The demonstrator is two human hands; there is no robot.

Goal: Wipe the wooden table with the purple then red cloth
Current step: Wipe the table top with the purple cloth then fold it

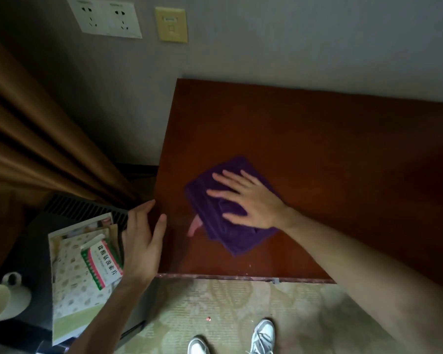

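A folded purple cloth [215,210] lies on the left part of the reddish wooden table [330,154]. My right hand [248,200] presses flat on top of the cloth with its fingers spread, pointing left. My left hand [143,241] hovers at the table's left edge, fingers apart and holding nothing. No red cloth is in view.
To the left of the table stands a dark unit with a grille [85,208], carrying booklets [72,277] and a medicine box [102,264]. A white cup [3,300] sits at far left. Brown curtain [31,139] hangs left; wall sockets [105,17] above. My shoes [261,335] stand on patterned carpet.
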